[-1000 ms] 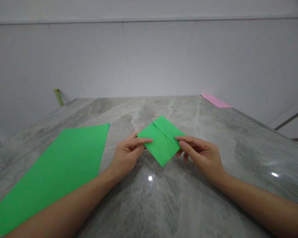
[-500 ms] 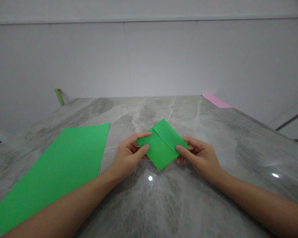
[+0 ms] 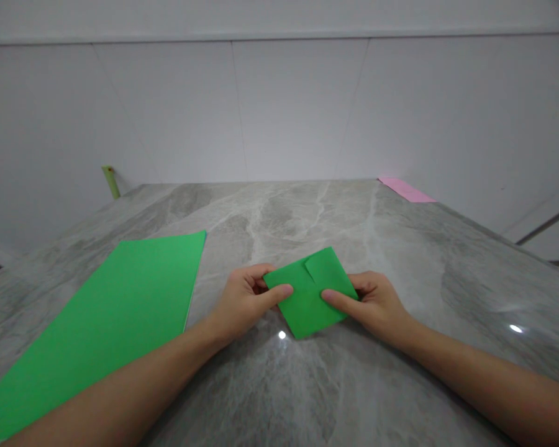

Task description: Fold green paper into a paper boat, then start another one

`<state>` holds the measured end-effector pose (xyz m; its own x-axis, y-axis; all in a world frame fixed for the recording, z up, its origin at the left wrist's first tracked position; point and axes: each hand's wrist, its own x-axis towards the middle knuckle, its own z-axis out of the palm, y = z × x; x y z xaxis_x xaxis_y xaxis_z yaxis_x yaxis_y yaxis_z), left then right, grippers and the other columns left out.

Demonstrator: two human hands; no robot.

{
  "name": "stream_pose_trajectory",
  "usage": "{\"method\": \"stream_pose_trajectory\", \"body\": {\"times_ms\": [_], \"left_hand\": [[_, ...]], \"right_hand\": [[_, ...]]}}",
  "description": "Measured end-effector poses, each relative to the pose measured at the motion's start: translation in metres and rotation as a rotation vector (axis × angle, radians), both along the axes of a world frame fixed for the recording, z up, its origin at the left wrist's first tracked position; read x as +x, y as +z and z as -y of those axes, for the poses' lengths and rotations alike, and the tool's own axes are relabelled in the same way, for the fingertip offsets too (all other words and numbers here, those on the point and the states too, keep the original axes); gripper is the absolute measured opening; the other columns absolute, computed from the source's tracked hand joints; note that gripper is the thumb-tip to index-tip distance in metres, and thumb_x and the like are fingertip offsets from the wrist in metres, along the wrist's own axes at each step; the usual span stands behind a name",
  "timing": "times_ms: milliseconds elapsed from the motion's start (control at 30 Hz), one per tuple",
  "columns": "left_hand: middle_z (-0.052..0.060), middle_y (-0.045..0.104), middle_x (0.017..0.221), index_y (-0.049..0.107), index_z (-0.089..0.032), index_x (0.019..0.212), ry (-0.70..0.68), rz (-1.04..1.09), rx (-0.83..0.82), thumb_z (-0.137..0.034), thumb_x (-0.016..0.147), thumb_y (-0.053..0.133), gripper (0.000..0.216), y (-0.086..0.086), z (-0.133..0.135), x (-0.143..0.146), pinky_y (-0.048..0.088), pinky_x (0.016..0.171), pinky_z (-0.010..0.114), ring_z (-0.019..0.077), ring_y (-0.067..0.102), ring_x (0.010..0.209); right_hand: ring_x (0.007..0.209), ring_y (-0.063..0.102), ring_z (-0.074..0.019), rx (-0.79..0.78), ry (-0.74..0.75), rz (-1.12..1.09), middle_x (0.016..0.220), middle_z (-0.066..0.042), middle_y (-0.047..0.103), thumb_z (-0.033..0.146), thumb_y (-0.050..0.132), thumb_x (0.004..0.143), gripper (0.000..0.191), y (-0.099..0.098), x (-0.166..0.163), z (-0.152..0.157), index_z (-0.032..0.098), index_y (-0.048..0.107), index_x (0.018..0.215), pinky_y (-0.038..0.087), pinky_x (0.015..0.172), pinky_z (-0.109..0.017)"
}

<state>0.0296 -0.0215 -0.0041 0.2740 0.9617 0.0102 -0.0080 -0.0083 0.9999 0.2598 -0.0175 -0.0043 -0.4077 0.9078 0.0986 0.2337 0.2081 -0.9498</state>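
Between my hands is a folded green paper [image 3: 310,310], roughly square and tilted, with a short flap edge showing near its top. My left hand [image 3: 249,295] pinches its left corner, thumb on the front and fingers behind. On the right side, my right hand [image 3: 370,304] grips the paper with the thumb pressed on its face; the other fingers are partly hidden behind it. The paper is held above the grey marble-patterned table [image 3: 279,397].
A stack of large green paper sheets [image 3: 121,310] lies on the table to the left, beside my left forearm. A pink sheet of paper [image 3: 406,190] rests at the far right edge. At the far left stands a light-green object [image 3: 111,182] near the white wall [image 3: 289,112].
The folded paper has turned and come lower, toward me. Both thumbs now reach further in over its face, and less of the flap's edge shows.
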Motion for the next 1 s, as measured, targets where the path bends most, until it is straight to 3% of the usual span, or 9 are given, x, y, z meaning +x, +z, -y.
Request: {"method": "stream_pose_trajectory", "body": {"times_ms": [133, 300, 533, 767, 1000], "left_hand": [[-0.001, 0.058, 0.061, 0.066, -0.015, 0.068, -0.072, -0.123, 0.041, -0.036, 0.073, 0.077, 0.024, 0.0010, 0.0018, 0.0018, 0.040, 0.054, 0.021, 0.0109, 0.051, 0.057], [-0.004, 0.050, 0.059, 0.063, -0.015, 0.064, -0.116, -0.236, 0.070, -0.036, 0.076, 0.073, 0.026, 0.0029, 0.0032, 0.0032, 0.033, 0.052, 0.021, 0.0101, 0.043, 0.056], [-0.003, 0.051, 0.056, 0.064, -0.014, 0.063, -0.083, -0.134, 0.003, -0.038, 0.073, 0.074, 0.028, -0.0002, -0.0011, 0.0032, 0.033, 0.052, 0.021, 0.0099, 0.043, 0.053], [0.004, 0.072, 0.069, 0.076, -0.013, 0.073, -0.039, 0.020, -0.116, -0.033, 0.069, 0.078, 0.020, -0.0004, -0.0011, 0.0052, 0.048, 0.063, 0.026, 0.0154, 0.061, 0.062], [0.006, 0.076, 0.080, 0.078, -0.014, 0.086, 0.019, 0.158, -0.162, -0.031, 0.067, 0.084, 0.026, -0.0045, -0.0050, 0.0055, 0.054, 0.068, 0.028, 0.0179, 0.068, 0.070]], "right_hand": [[0.047, 0.040, -0.0099, -0.048, 0.032, 0.051, 0.050, 0.002, 0.046, 0.049, 0.068, 0.079, 0.043, -0.0006, -0.0026, 0.0022, 0.018, 0.057, 0.051, 0.034, 0.045, -0.023], [0.049, 0.039, -0.0095, -0.147, 0.062, 0.072, 0.052, 0.002, 0.045, 0.048, 0.070, 0.077, 0.041, -0.0039, -0.0049, 0.0029, 0.017, 0.058, 0.053, 0.030, 0.045, -0.022], [0.052, 0.045, -0.0100, -0.164, 0.077, 0.057, 0.057, 0.001, 0.054, 0.048, 0.070, 0.079, 0.038, -0.0044, -0.0026, -0.0028, 0.014, 0.066, 0.063, 0.037, 0.050, -0.022], [0.055, 0.051, -0.0116, -0.123, 0.047, 0.060, 0.060, 0.000, 0.060, 0.048, 0.070, 0.080, 0.037, -0.0056, -0.0020, -0.0044, 0.013, 0.069, 0.068, 0.040, 0.052, -0.023], [0.057, 0.054, -0.0127, -0.119, 0.060, 0.054, 0.064, -0.002, 0.064, 0.049, 0.069, 0.081, 0.037, -0.0052, -0.0032, -0.0046, 0.013, 0.071, 0.072, 0.042, 0.054, -0.024]]}}
